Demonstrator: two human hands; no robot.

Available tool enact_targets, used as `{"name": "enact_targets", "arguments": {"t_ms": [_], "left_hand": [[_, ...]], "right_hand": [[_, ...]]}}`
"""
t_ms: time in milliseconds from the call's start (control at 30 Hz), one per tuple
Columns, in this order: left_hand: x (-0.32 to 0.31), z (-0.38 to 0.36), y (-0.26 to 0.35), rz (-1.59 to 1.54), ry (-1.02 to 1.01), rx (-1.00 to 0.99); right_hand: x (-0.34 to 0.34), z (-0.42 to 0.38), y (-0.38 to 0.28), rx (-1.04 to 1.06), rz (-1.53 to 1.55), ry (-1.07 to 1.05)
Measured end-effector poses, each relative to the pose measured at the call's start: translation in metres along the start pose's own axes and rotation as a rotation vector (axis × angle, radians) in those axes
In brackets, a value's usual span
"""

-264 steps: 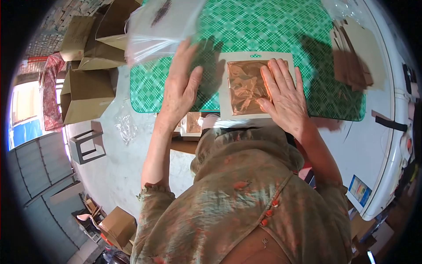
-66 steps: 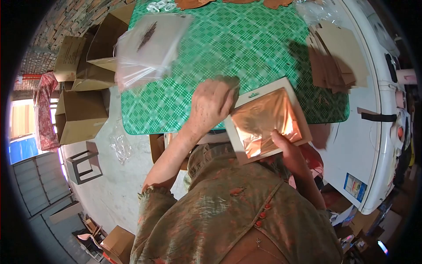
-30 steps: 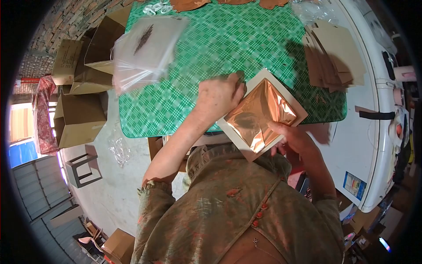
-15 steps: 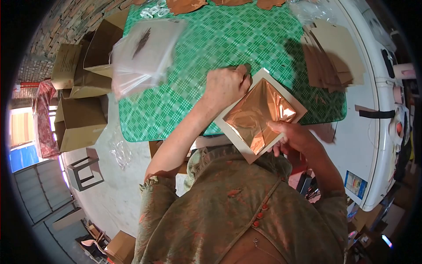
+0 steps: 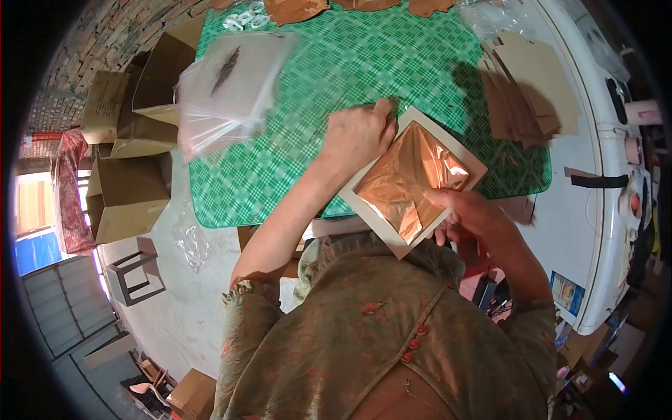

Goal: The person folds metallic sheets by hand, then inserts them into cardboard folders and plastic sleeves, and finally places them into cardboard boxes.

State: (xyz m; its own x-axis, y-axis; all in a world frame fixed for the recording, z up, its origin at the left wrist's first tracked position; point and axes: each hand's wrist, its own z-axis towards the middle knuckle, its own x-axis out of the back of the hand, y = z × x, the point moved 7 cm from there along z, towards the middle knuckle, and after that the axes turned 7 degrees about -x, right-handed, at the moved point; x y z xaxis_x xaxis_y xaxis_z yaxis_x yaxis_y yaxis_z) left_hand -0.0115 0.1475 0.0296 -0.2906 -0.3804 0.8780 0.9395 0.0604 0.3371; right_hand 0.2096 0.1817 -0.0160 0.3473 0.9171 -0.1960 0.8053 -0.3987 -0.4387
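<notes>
A pale square card (image 5: 439, 126) with a crinkled copper-coloured foil sheet (image 5: 402, 178) on its face is tilted cornerwise in front of my body. My right hand (image 5: 465, 213) grips its lower right edge, thumb pressed on the foil and fingers behind the card. Against the upper left edge rests my left hand (image 5: 360, 133), its fingers curled into a fist over the green checked tablecloth (image 5: 336, 63). Whatever those curled fingers hold is hidden.
Clear plastic bags (image 5: 245, 84) lie stacked at the table's left. Brown card sheets (image 5: 539, 84) form a pile at the right, beside a white appliance (image 5: 588, 238). Open cardboard boxes (image 5: 133, 196) stand left of the table. Brown pieces (image 5: 297, 8) lie along the far edge.
The foil-covered card has shifted very slightly to the left. My left fist has moved a little along with it, and my right hand keeps the same grip.
</notes>
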Motion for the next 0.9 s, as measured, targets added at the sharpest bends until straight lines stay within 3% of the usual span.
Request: {"name": "enact_targets", "arguments": {"t_ms": [233, 433, 733, 833, 900], "left_hand": [[-0.005, 0.005, -0.008, -0.053, -0.013, 0.057], [-0.008, 0.005, -0.008, -0.03, -0.009, 0.05], [-0.005, 0.001, -0.002, -0.033, 0.01, -0.003], [-0.003, -0.004, 0.006, -0.021, -0.024, -0.03], [-0.005, -0.007, 0.012, -0.011, -0.039, -0.059]], "right_hand": [[0.013, -0.011, -0.01, 0.124, -0.03, 0.028], [0.02, 0.007, -0.012, 0.039, -0.113, 0.019], [0.007, -0.004, -0.024, 0.088, -0.086, 0.014], [0.01, -0.001, -0.003, -0.086, -0.048, 0.04], [0.0, -0.005, -0.001, -0.088, -0.084, 0.089]]}}
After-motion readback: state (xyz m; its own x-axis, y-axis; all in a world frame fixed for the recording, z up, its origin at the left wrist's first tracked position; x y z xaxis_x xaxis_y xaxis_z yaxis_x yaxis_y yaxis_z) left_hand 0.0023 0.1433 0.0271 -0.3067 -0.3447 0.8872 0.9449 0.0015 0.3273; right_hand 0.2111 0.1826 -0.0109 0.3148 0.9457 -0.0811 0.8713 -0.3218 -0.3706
